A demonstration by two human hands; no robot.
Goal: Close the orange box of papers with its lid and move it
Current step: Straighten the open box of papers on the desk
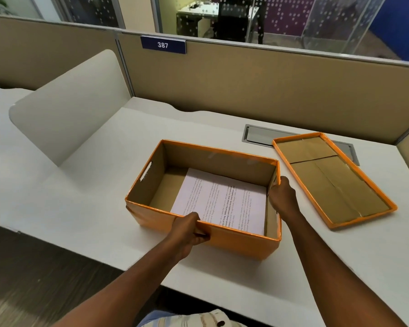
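An open orange box stands on the white desk, brown cardboard inside. A stack of printed white papers lies flat on its bottom. My left hand grips the near long rim, thumb inside and fingers on the outer wall. My right hand clasps the right short wall near its handle slot. The orange lid lies upside down on the desk to the right of the box, apart from it, its brown inside facing up.
A grey cable hatch is set into the desk behind the lid, which partly covers it. A white curved divider stands at the left. Tan cubicle panels close off the back and right. The desk's front edge runs near my arms.
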